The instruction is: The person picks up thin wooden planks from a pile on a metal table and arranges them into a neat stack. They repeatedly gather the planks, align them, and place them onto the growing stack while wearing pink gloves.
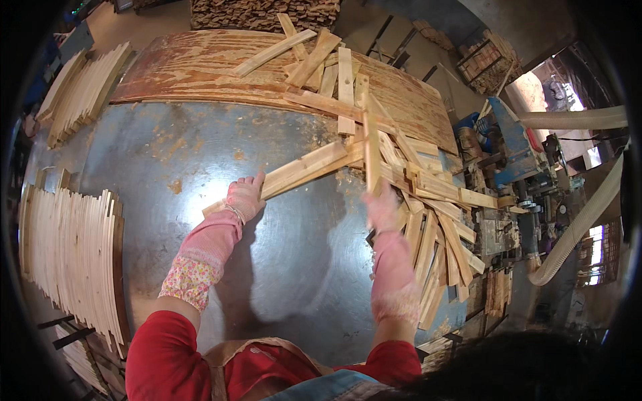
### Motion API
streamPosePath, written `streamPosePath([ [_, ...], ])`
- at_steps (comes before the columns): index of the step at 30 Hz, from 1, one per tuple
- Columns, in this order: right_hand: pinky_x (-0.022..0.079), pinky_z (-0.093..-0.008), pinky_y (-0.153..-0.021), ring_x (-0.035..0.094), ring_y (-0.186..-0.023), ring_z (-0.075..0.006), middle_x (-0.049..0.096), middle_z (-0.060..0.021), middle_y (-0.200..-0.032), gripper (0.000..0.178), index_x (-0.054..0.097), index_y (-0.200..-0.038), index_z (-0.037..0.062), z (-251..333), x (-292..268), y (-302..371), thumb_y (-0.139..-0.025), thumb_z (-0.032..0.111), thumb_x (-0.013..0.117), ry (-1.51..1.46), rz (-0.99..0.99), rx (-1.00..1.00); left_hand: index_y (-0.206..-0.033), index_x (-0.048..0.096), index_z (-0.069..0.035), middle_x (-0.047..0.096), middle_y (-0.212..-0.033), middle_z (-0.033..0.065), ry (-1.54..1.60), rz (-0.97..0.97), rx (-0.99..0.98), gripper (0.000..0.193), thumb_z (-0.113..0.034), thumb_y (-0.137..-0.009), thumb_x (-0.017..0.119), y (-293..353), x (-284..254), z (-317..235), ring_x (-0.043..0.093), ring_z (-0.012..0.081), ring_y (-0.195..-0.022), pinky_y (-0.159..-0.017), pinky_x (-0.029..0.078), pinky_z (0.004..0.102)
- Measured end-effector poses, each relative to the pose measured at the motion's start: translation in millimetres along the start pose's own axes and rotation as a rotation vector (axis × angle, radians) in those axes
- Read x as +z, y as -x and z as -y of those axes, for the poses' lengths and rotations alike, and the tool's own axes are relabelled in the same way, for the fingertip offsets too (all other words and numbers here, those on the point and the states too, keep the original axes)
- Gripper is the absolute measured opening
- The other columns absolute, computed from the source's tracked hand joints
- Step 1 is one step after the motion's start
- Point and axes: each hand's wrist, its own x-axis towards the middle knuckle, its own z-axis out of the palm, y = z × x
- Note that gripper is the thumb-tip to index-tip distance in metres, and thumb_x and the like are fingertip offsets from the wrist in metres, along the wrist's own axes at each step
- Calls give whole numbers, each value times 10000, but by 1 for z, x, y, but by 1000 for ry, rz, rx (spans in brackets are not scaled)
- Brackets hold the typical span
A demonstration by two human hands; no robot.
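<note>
Over the metal table's [304, 267] middle, the left hand [246, 199] lies across pale wooden strips [304, 167]; I cannot tell whether it grips. Toward the table's right, the blurred right hand [382, 210] seems closed on one long strip [372, 144]. Keeping edges aligned should help control. Sawdust [175, 186] flecks the table; stacked slats [72, 247] line its left.

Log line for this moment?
left hand: on wooden slats | right hand: blurred, at another slat | slat heap: table, right side
</note>
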Motion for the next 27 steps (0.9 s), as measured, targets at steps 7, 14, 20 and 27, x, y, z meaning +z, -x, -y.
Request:
streamPosePath([
  [7, 517, -487, -1104, 686, -1252, -440, 712, -314, -1316, 727, 572, -1530, 80, 30, -91, -10, -875, 353, 729, 298, 189, -77, -1449, 538, -106, 699, -1238, 165, 176, -111, 84, 660, -319, -878, 791, 112, 7, 62, 667, 388, -1185, -1026, 542, 491],
  [14, 608, -323, -945, 726, -1115, -219, 596, -218, -1548, 920, 331, -1718, 86, -44, -129, 164, -918, 128, 783, -142, 588, 193, -1448, 582, -72, 691, -1229, 220, 348, -85, -4, 757, -360, -800, 848, 304, 12, 144, 643, 414, -1167, -1061, 524, 502],
  [20, 601, -353, -888, 683, -1069, -172, 712, -74, -1190, 652, 456, -1630, 84, -58, 128, 284, -1044, 152, 735, -658, 751, 15, -1633, 432, -26, 610, -1456, 306, 1136, 96, -214, 959, -482, -879, 810, 338, 75, 102, 571, 461, -1372, -1189, 449, 490],
  [27, 547, -495, -1048, 676, -1185, -448, 717, -204, -1303, 531, 697, -1288, 53, 56, 218, 226, -1100, 495, 470, 268, 868, -864, -1499, 539, 13, 619, -1394, 286, 538, 87, -440, 964, -606, -817, 824, 286, 46, 69, 584, 449, -1328, -1123, 497, 507],
])
